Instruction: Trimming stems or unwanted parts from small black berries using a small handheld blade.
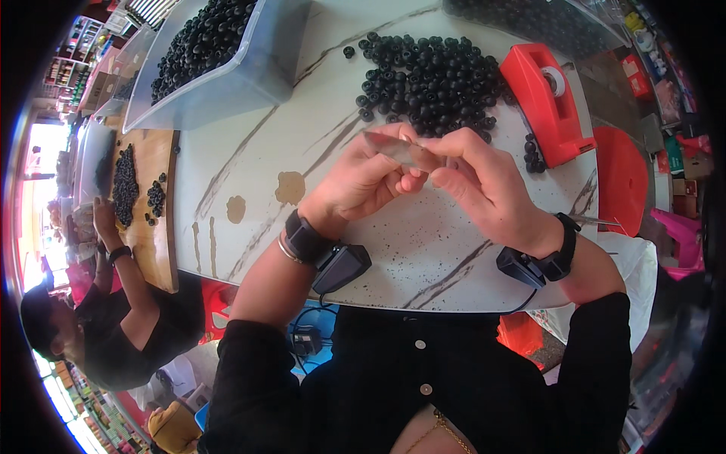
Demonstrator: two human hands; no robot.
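My left hand point(355, 185) and my right hand point(488, 181) meet over the table, both closed at the fingertips. Between them is a thin, shiny see-through piece point(389, 147) that looks like plastic film. My left fingers curl around its left part, while my right thumb and fingers pinch its right end. Whether anything sits inside it I cannot tell. Just beyond my hands lies a loose pile of small round black pieces point(431, 83), several showing a hole like beads. A red tape dispenser point(541, 106) with a clear roll stands right of the pile.
A clear plastic bin point(261, 76) full of black pieces stands far left; another clear bin point(544, 30) is far right. Dark specks and brown stains mark the white table point(249, 163). At left, another person's hand point(106, 219) works beside black pieces on a wooden table point(155, 234).
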